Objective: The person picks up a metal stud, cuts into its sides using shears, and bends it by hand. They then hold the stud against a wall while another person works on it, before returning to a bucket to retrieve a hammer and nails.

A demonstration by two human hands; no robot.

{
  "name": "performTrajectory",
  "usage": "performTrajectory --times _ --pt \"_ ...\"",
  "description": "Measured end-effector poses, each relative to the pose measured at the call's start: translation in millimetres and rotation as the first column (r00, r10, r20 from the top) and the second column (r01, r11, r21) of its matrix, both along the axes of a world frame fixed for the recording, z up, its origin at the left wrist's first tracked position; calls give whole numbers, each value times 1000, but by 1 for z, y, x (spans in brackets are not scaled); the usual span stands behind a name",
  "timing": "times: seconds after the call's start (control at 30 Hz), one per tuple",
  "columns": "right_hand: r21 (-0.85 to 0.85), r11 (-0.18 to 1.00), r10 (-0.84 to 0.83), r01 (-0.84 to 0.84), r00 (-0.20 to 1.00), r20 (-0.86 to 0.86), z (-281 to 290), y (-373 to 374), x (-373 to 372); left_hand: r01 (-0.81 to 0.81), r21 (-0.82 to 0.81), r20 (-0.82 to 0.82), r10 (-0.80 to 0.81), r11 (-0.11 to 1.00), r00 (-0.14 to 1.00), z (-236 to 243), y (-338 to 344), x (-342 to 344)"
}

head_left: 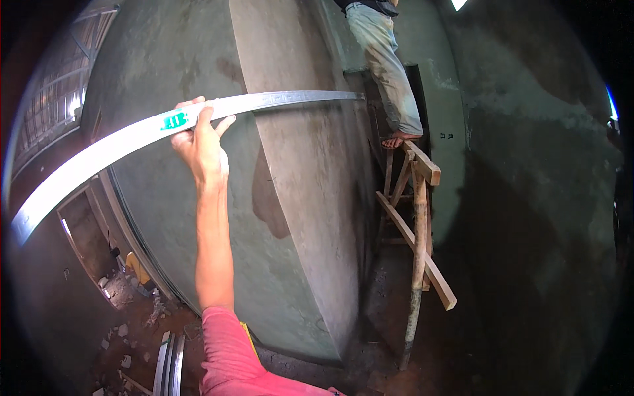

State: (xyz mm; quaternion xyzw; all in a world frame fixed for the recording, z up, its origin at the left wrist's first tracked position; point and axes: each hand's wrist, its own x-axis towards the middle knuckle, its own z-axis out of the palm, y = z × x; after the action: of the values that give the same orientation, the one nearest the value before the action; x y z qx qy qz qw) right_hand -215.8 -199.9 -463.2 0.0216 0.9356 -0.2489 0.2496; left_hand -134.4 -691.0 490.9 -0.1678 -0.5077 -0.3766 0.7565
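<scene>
My left arm, in a red sleeve, reaches up from the lower edge. My left hand [203,148] is closed around a long, flat silver metal straightedge [264,101], with thumb and fingers on both sides of it. A green mark shows on its face beside the grip. The straightedge spans the view from far left to near another person's leg, crossing in front of the plastered wall corner [246,86]. Whether it touches the wall, I cannot tell. My right hand is out of view.
Another person [386,59] stands barefoot on a wooden trestle [422,162] at the right, with a slanting plank [436,277] jutting toward me. Metal lengths [170,363] and rubble [125,360] lie at lower left, near a doorway [86,228]. Damp patches [267,204] mark the wall.
</scene>
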Motion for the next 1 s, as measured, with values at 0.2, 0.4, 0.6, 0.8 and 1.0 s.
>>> performTrajectory --times 0.2,0.4,0.6,0.8,1.0 --pt "-19 999 -52 51 998 -40 37 -16 2 -5 -30 -54 3 1000 999 -5 15 -10" --pt "-28 998 -64 63 996 -55 49 -18 3 4 -21 -61 -6 1000 998 -3 15 -23" --pt "-36 997 -67 64 996 -67 52 -22 0 100 55 -55 -97 993 994 3 13 -24" --pt "-43 996 -84 81 994 -64 56 -19 1 117 93 -45 -113 989 993 15 7 -48" --pt "-47 995 -89 86 994 -67 60 -19 1 137 134 -56 -131 981 990 29 0 -80"
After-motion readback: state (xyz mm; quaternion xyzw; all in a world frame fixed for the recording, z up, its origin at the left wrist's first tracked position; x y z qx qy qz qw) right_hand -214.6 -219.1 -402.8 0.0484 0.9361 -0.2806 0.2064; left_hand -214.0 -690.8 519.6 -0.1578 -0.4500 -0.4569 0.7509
